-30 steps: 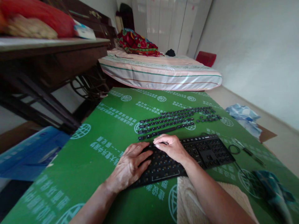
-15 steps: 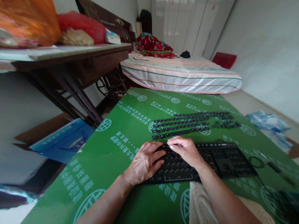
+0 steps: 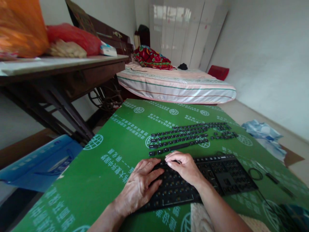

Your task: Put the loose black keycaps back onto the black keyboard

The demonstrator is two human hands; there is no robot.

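Observation:
A black keyboard lies on the green board, its main key area bare of keycaps. My left hand rests over its left end with the fingers spread. At the keyboard's top row, my right hand has thumb and fingertips brought together in a pinch. Whatever sits between those fingertips is too small or hidden to make out. Beyond the keyboard, loose black keycaps are laid out in several rows, and a smaller group of keycaps lies to their right.
Right of the keyboard are a coiled cable and a thin tool with a dark handle. A beige cloth touches the near edge. A bed stands beyond the green board, and a dark wooden table is at left.
My view has tilted and shifted, so the whole scene sits lower and further left. Both hands stay at about the same places on the keyboard, the right still pinching at the top row.

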